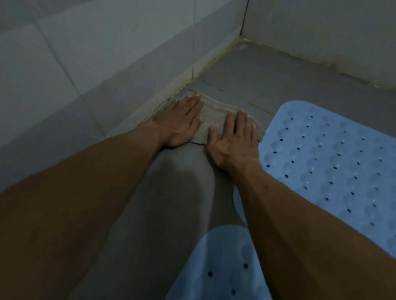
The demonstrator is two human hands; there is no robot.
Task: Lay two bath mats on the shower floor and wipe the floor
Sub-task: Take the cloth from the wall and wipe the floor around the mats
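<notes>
Tiled wall [92, 48] at far left, grimy seam along its foot. Left hand [179, 121] flat, fingers spread, pressing the cloth [209, 120] onto the floor [175, 196] just beside that seam. Right hand [236, 139] likewise flat on the cloth's right half, close to the far mat [344, 165]. Near mat [223, 274] low at centre-right, both already laid. Risks: cloth snagging or lifting the far mat's edge; palms slipping if wet. Open room ahead toward the corner [241, 38].
</notes>
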